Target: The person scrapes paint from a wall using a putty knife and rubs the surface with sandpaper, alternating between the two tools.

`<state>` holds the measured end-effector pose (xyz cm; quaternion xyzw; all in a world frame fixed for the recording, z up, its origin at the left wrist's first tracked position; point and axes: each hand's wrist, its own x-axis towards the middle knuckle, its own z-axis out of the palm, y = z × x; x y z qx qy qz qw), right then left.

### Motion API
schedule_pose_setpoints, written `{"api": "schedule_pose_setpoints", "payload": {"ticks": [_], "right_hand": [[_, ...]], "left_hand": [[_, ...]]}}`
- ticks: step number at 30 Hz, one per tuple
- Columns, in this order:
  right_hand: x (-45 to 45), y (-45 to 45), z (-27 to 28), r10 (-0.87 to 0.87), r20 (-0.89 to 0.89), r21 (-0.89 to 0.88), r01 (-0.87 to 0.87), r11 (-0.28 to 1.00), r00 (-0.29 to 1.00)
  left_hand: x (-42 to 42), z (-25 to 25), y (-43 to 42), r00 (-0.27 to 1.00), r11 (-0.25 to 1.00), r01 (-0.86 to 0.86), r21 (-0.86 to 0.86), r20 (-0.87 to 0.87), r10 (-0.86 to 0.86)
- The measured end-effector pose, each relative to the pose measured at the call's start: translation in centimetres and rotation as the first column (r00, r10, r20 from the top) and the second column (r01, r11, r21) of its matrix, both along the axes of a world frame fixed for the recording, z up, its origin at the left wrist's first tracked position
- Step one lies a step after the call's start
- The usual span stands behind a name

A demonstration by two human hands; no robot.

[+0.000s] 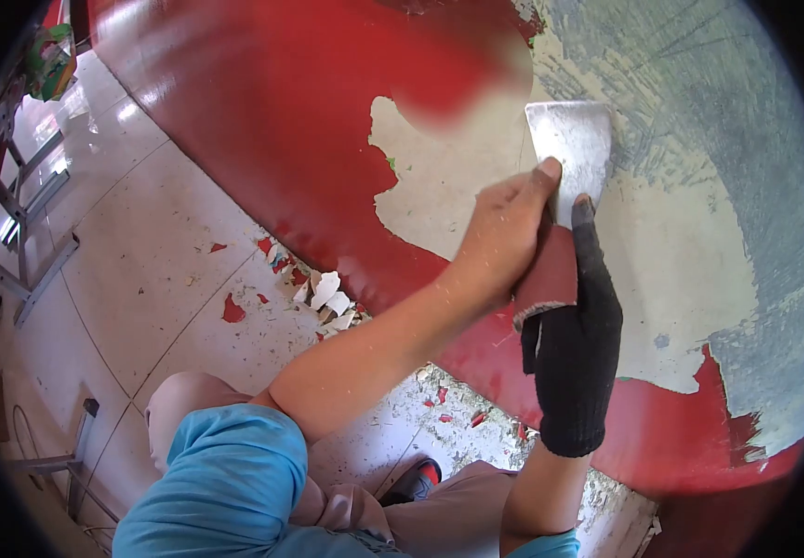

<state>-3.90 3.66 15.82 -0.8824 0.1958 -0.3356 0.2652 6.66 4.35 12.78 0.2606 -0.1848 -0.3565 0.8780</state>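
A metal scraper [571, 139] with a wide, flat blade points up and away against the wall surface. My left hand [504, 228], bare, is closed on it from the left, its thumb pressed on the blade's lower part. My right hand [577, 349], in a black knit glove, grips it from below, with a finger or thumb stretched up along the blade's right edge. A reddish-brown sheet-like piece [551, 270] with a frayed lower edge covers the handle area between my hands. Beneath the blade, the red-painted wall [299, 121] has a stripped cream patch [444, 177].
Grey scraped surface [755, 139] spreads across the upper right. Paint chips [327, 293] and dust lie on the tiled floor [141, 279] along the wall's base. Metal ladder-like legs [25, 223] stand at the left. My shoe [411, 482] is below.
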Motion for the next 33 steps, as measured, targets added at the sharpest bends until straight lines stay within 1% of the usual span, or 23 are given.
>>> {"api": "schedule_pose_setpoints", "payload": {"ticks": [1,2,4,5,6,8,10,12,14,16,17,18,20,21,22,23,25,26,28,29,30,32,33], "right_hand": [[-0.1,0.3,0.4,-0.028,-0.047,0.154,0.035,0.987,0.998],[0.1,0.5,0.5,-0.035,-0.05,0.157,0.043,0.987,0.998],[0.7,0.9,0.5,0.072,0.064,0.138,-0.08,0.987,0.995],[0.3,0.1,-0.1,0.086,0.035,0.006,-0.087,0.996,0.996],[0.1,0.5,-0.1,0.089,0.04,0.003,-0.089,0.996,0.995],[-0.2,1.3,-0.2,0.031,0.036,0.208,-0.038,0.977,0.999],[0.3,0.7,-0.3,0.011,-0.01,0.146,-0.01,0.989,1.0],[1.1,1.0,-0.3,-0.036,-0.001,0.04,0.036,0.999,0.999],[1.0,0.7,-1.0,0.037,0.056,-0.025,-0.035,0.999,0.998],[0.8,1.6,-1.0,-0.059,-0.061,0.251,0.073,0.965,0.996],[1.0,1.5,-2.5,-0.06,0.167,0.246,0.018,0.969,0.984],[1.1,1.3,-2.4,-0.061,0.168,0.244,0.018,0.97,0.984],[1.3,1.4,-1.8,-0.021,0.141,0.406,-0.039,0.913,0.99],[1.6,2.2,-1.1,0.016,0.203,0.548,-0.128,0.827,0.979],[1.5,2.2,-1.6,0.014,0.199,0.556,-0.124,0.822,0.98],[1.4,2.0,-2.4,-0.009,0.195,0.48,-0.087,0.873,0.981],[1.4,2.6,-2.7,-0.006,0.231,0.269,-0.058,0.961,0.973],[1.5,2.3,-2.7,-0.005,0.234,0.262,-0.058,0.963,0.972],[1.9,1.9,-2.6,-0.048,0.202,0.37,-0.031,0.929,0.978],[1.8,2.2,-1.3,-0.008,0.102,0.675,-0.063,0.735,0.995],[2.0,2.0,-1.9,-0.013,0.091,0.682,-0.053,0.73,0.996],[2.3,1.8,-3.5,-0.017,0.235,0.344,-0.067,0.936,0.972],[2.0,3.3,-2.5,-0.036,0.274,0.617,-0.147,0.773,0.961]], "left_hand": [[0.5,0.3,0.2,1.0,1.0,0.002,0.017,0.027,-0.002],[0.9,0.6,0.6,0.999,0.999,0.004,0.038,0.051,-0.006],[0.7,0.8,0.9,0.999,0.998,0.042,0.039,0.003,-0.042],[0.5,0.0,0.2,0.997,0.998,-0.043,0.041,0.06,0.041],[0.2,0.1,0.2,0.985,0.991,-0.128,0.038,0.121,0.123],[0.0,0.3,0.3,0.996,0.997,-0.068,0.022,0.057,0.066],[0.9,0.6,1.0,0.989,0.993,-0.057,0.102,0.143,0.042],[1.6,-0.3,0.3,0.99,0.996,-0.032,0.082,0.143,0.02],[1.5,-0.6,-0.2,0.99,0.999,-0.051,-0.014,0.133,0.053],[1.1,-0.1,0.5,0.986,0.994,-0.101,0.052,0.136,0.093],[1.6,-0.5,0.5,0.984,0.996,-0.054,0.072,0.172,0.041],[1.9,-0.4,0.9,0.979,0.995,-0.006,0.096,0.206,-0.014],[2.2,0.2,1.4,0.988,0.994,0.014,0.108,0.154,-0.031],[2.7,-0.1,1.1,0.984,0.997,0.023,0.076,0.177,-0.036],[2.9,-0.3,0.9,0.978,0.999,0.031,0.042,0.203,-0.039],[2.1,-0.4,1.0,0.982,0.998,-0.031,0.061,0.187,0.019],[1.8,-1.2,0.8,0.98,0.998,-0.028,0.052,0.2,0.017],[1.9,-1.5,0.6,0.979,0.999,-0.026,0.041,0.203,0.017],[3.0,-0.4,1.7,0.975,0.995,0.012,0.099,0.221,-0.034],[3.7,0.0,2.1,0.961,0.992,0.023,0.124,0.272,-0.056],[4.1,0.0,2.2,0.945,0.987,0.033,0.156,0.318,-0.082],[3.6,-0.9,1.4,0.965,0.991,0.077,0.113,0.241,-0.102],[3.3,-1.0,1.4,0.957,0.997,0.017,0.081,0.286,-0.04]]}}
